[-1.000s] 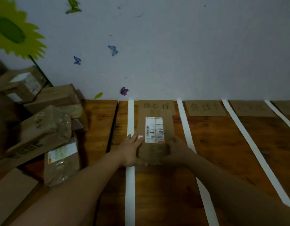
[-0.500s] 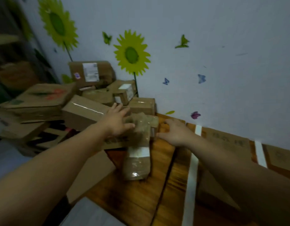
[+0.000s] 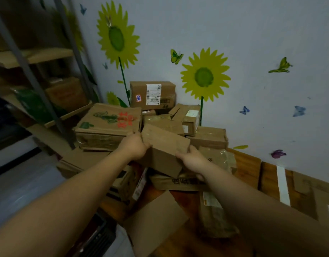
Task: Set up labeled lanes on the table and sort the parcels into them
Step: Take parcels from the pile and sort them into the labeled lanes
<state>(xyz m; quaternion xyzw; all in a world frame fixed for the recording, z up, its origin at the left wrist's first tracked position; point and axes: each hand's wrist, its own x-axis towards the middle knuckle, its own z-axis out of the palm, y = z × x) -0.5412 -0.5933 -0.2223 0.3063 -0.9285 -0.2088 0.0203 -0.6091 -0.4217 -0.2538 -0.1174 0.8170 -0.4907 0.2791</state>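
A person gripped a plain brown box (image 3: 164, 151) with both hands above a pile of parcels (image 3: 111, 125) heaped at the table's (image 3: 248, 164) left end, against a wall of sunflower decals (image 3: 204, 76). The left hand (image 3: 135, 145) curled round the box's left edge; the right hand (image 3: 192, 160) clasped its right end. A white tape strip (image 3: 283, 184) marked a lane on the table, well right of the box.

Head camera looks forward and down, close over the parcel pile (image 3: 160, 130), facing the wall (image 3: 252, 34).
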